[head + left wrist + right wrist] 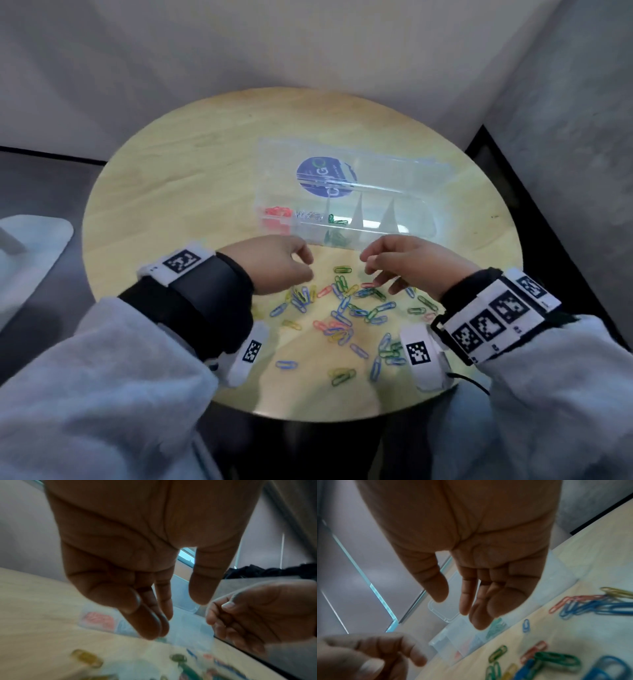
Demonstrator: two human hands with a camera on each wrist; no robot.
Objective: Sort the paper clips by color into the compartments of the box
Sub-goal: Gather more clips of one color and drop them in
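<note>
A clear plastic box [411, 202] lies on the round wooden table [191, 171], its lid [325, 174] folded back with a blue sticker on it. Red clips [277, 213] fill its leftmost compartment, pale bluish ones lie in the one beside it, and green clips [337, 220] come after those. Loose paper clips [342, 308] of mixed colors are scattered in front of the box. My left hand [301, 263] [178, 615] hovers over the pile's left side, fingers relaxed, holding nothing. My right hand [371, 267] [458, 609] hovers opposite, also empty.
A white object [30, 253] stands off the table at the left. Grey walls close in behind and to the right. The table's front edge lies just under my wrists, where the white wrist cameras [421, 356] hang.
</note>
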